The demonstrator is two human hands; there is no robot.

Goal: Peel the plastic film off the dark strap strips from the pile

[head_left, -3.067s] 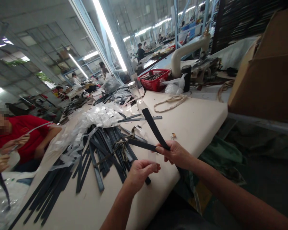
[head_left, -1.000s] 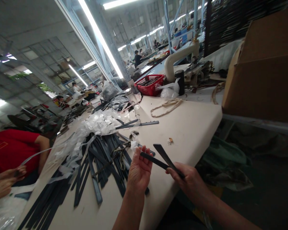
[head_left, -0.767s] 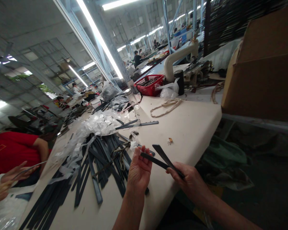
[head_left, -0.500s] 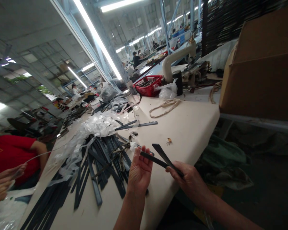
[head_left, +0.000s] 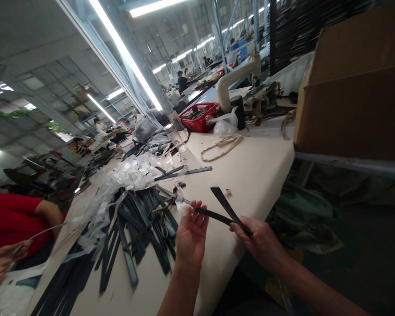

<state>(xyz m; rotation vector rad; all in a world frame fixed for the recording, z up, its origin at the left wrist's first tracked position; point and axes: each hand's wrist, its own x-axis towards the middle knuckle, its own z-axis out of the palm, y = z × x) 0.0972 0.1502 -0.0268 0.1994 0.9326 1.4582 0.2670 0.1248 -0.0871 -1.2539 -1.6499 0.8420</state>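
My right hand (head_left: pixel 258 241) pinches a dark strap (head_left: pixel 225 206) folded into a V, both ends sticking up and to the left over the table's near edge. My left hand (head_left: pixel 191 232) is raised beside it, palm toward me, and its fingertips touch the tip of the lower strap end. Just left of my hands lies a heap of dark straps (head_left: pixel 141 219) with a tangle of brownish cord on it.
The beige table (head_left: pixel 260 162) also holds crumpled clear plastic strips (head_left: pixel 131 173), a cord loop (head_left: pixel 220 145), a clear bottle (head_left: pixel 173 136) and a red basket (head_left: pixel 200 116). A cardboard box (head_left: pixel 352 92) stands at right. A person in a red shirt (head_left: pixel 9 219) works at left.
The strap, held out long 3 s ago, is now drawn in short and folded. My left hand rose from a loose fist to touch its tip. Over the last second little moved.
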